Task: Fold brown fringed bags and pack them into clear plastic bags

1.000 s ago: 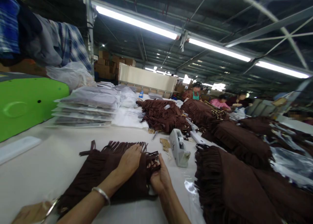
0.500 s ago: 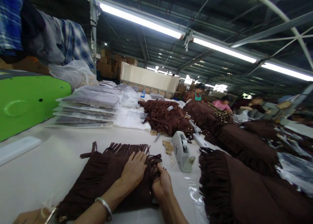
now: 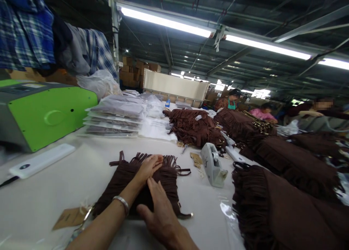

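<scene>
Left grip (image 3: 150, 167) and right grip (image 3: 160, 210) flat, empty over fringed bag (image 3: 169, 178), right edge (image 3: 176, 188) apart from tape dispenser (image 3: 212, 168)

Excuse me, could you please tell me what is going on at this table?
A person has both hands over a brown fringed piece lying on the white table. The left hand is at its fringed far side, and the right hand is open over its nearer part. A paper tag lies at its near left corner. A tape dispenser stands to the right, with more brown fringed pieces beyond it.
</scene>
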{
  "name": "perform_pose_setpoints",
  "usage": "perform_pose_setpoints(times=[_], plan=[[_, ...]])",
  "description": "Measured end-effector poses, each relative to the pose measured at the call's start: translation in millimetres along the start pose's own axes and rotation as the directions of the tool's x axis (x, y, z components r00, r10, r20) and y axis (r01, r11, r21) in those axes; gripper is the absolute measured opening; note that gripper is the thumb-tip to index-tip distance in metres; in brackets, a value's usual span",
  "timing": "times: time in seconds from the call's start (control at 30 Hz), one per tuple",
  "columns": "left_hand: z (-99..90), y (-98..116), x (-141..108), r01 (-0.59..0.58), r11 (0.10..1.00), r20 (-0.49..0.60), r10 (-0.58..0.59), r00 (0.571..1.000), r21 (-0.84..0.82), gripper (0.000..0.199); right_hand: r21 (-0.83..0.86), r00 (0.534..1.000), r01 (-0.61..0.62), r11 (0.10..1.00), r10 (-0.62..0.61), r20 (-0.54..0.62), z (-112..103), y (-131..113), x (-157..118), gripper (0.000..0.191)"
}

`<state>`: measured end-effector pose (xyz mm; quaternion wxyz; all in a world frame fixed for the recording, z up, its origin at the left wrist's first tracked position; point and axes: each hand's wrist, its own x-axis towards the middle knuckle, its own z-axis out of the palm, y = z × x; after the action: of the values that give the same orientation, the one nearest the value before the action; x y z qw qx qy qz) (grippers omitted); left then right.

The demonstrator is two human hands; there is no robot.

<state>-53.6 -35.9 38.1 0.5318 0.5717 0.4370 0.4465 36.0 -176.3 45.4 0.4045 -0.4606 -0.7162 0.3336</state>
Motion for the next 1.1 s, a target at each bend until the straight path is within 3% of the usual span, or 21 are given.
perform_pose_setpoints(times=[0.07, 0.13, 0.2, 0.3, 0.37, 0.47, 0.6, 0.73, 0.83, 0.93, 1.03, 1.1], plan=[[0.3, 1, -3, -0.005, 1.0, 0.019, 0.005, 1.0, -0.03, 0.051, -0.003, 0.996, 0.053, 0.999, -0.052, 0.073, -10, -4, -14, 0.051], [2.1, 4, -5, -0.021, 1.0, 0.036, 0.022, 0.999, -0.01, 0.05, 0.01, 0.993, 0.104, 0.995, -0.104, 0.05, -26, -3, -26, 0.027], [3.6, 9, -6, -0.038, 0.997, 0.051, 0.035, 0.998, 0.063, 0.044, 0.023, 0.987, 0.083, 0.996, -0.079, -0.138, -45, 5, -36, 0.022], [2.6, 18, -9, -0.069, 0.965, 0.059, 0.056, 0.997, 0.251, 0.032, 0.028, 0.892, -0.049, 0.998, 0.057, -0.449, -69, 25, -43, 0.023], [0.2, 25, -14, -0.099, 0.914, 0.062, 0.081, 0.995, 0.393, 0.028, -0.005, 0.854, -0.104, 0.995, 0.087, -0.513, -77, 38, -44, 0.022], [-2.8, 32, -26, -0.131, 0.808, 0.091, 0.096, 0.991, 0.574, 0.026, -0.145, 0.909, -0.056, 0.988, -0.01, -0.417, -75, 47, -40, 0.025], [0.6, 33, -38, -0.146, 0.682, 0.13, 0.074, 0.989, 0.717, 0.034, -0.477, 0.98, 0.008, 0.879, -0.101, -0.17, -58, 42, -21, 0.058], [7.6, 29, -36, -0.145, 0.635, 0.148, 0.049, 0.988, 0.759, 0.042, -0.681, 0.991, -0.025, 0.732, -0.071, -0.112, -50, 36, 1, 0.053], [6.9, 28, -30, -0.106, 0.652, 0.125, 0.017, 0.992, 0.751, 0.04, -0.598, 0.976, -0.004, 0.801, -0.126, -0.175, -49, 37, 8, 0.048], [1.2, 29, -26, -0.075, 0.68, 0.099, 0.004, 0.995, 0.729, 0.038, -0.314, 0.949, 0.0, 0.949, -0.099, -0.298, -42, 42, 6, 0.041], [-4.9, 31, -24, -0.059, 0.696, 0.081, 0.002, 0.997, 0.716, 0.037, -0.086, 0.942, -0.017, 0.996, -0.013, -0.334, -20, 45, 0, 0.037], [-8.4, 31, -22, -0.055, 0.697, 0.077, -0.001, 0.997, 0.715, 0.037, -0.057, 0.955, 0.004, 0.998, -0.021, -0.297, 0, 44, -5, 0.039]])
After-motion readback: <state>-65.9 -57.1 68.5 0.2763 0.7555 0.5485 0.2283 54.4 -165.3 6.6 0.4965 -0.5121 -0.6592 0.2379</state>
